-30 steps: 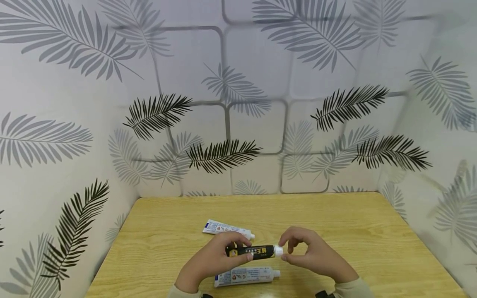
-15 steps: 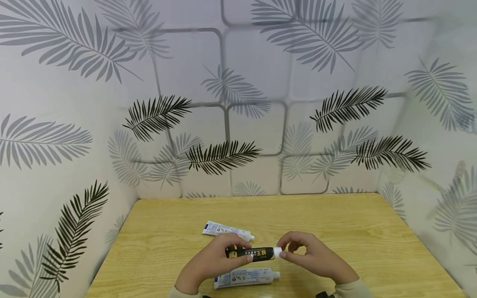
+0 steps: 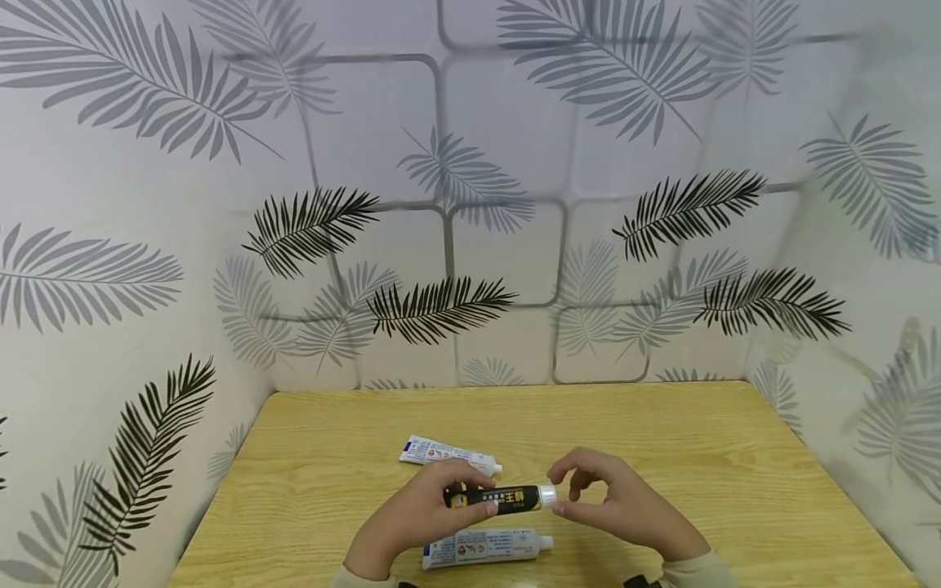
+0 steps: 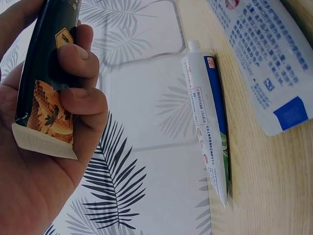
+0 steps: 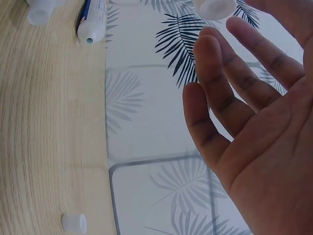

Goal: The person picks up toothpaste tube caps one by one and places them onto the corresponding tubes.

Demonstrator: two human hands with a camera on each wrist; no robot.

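My left hand (image 3: 419, 510) grips a black toothpaste tube (image 4: 48, 63) with gold lettering and a honeycomb picture, held above the table. The tube's white cap (image 3: 547, 496) points right. At that cap, my right hand (image 3: 625, 502) pinches with thumb and index finger; its other fingers (image 5: 210, 122) are bent loosely and hold nothing. One white toothpaste tube (image 3: 488, 549) lies below the held tube, its near-left end partly hidden by the left hand. Behind that hand lies another white toothpaste tube (image 3: 444, 451). Both show bare nozzles.
A loose white cap (image 5: 74, 223) sits on the wooden table (image 3: 331, 441), seen only in the right wrist view. Walls (image 3: 507, 253) with a leaf pattern stand behind and at both sides of the table.
The right hand's fingers shift slightly at the cap, in toward it and back out. The left hand and the black tube stay nearly still; the white tubes have not moved.
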